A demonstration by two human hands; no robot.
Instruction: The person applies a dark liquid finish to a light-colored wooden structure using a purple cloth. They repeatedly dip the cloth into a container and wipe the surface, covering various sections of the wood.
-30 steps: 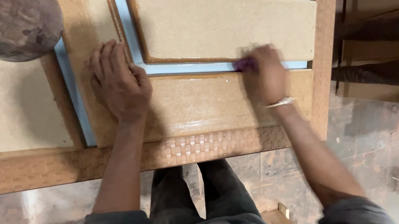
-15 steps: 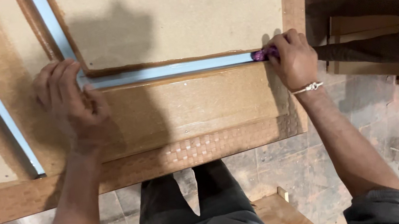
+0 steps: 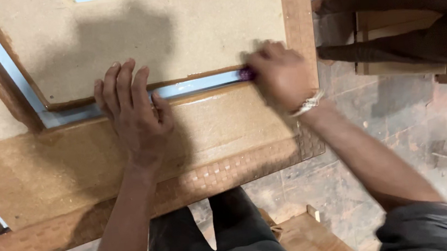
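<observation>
Wooden door panel (image 3: 224, 136), tan, with pale-blue groove (image 3: 197, 84) and basket-weave border.

We see a small purple tool (image 3: 246, 74) lying in the blue groove (image 3: 197, 84). The brown carved wooden panel (image 3: 224, 136) lies flat, its woven-pattern border nearest.

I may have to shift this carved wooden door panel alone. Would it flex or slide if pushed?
The large brown wooden door panel looks thick and framed, so probably stiff and heavy. Its dusty surface may be slippery under a palm; the left hand lies flat on it. It overhangs the floor, so it might tip.
</observation>
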